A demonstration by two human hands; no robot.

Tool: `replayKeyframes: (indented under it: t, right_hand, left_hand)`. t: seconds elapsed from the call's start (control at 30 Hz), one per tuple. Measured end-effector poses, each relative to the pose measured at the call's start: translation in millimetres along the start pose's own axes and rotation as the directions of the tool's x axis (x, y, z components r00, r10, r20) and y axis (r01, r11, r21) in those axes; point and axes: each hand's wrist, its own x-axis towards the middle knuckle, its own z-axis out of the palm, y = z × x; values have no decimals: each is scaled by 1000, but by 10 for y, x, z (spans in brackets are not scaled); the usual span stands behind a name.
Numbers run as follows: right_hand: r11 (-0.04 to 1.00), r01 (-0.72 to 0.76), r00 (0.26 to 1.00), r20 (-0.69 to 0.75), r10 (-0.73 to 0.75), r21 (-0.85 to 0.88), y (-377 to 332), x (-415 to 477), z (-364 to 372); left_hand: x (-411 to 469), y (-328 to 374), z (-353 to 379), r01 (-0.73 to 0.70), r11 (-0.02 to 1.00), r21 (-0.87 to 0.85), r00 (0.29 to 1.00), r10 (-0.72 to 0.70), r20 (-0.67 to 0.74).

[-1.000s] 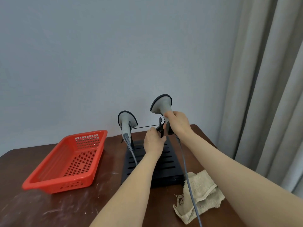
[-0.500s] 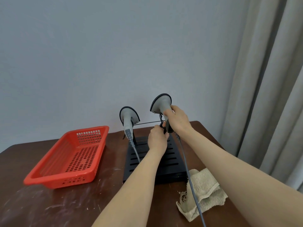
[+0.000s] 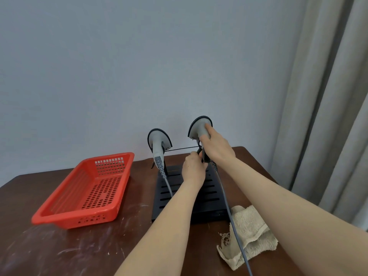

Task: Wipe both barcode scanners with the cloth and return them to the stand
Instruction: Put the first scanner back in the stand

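A: Where are we gripping the right scanner (image 3: 199, 126)?

B: We are clamping the right hand (image 3: 216, 148) round its handle. Its long axis is standing near upright, with the head above the grip and the handle end pointing down at the stand (image 3: 211, 196).

A: And the left hand (image 3: 194, 169)?

B: We are holding it just below, against the stand. Its fingers are hidden, so we cannot tell its grip. The left scanner (image 3: 158, 142) is sitting in the stand, and the cloth (image 3: 253, 234) is lying nearer the right arm.
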Motion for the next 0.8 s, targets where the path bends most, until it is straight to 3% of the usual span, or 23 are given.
replayKeyframes:
  t: [0.33, 0.8]
  right_hand:
    - [994, -33, 998, 49, 38, -100, 102, 61, 103]
    - [999, -52, 997, 50, 52, 12, 133, 62, 142]
  left_hand:
    - [35, -43, 21, -9, 1000, 10, 1000, 9, 5]
    - [51, 5, -35, 6, 996, 92, 998, -12, 64]
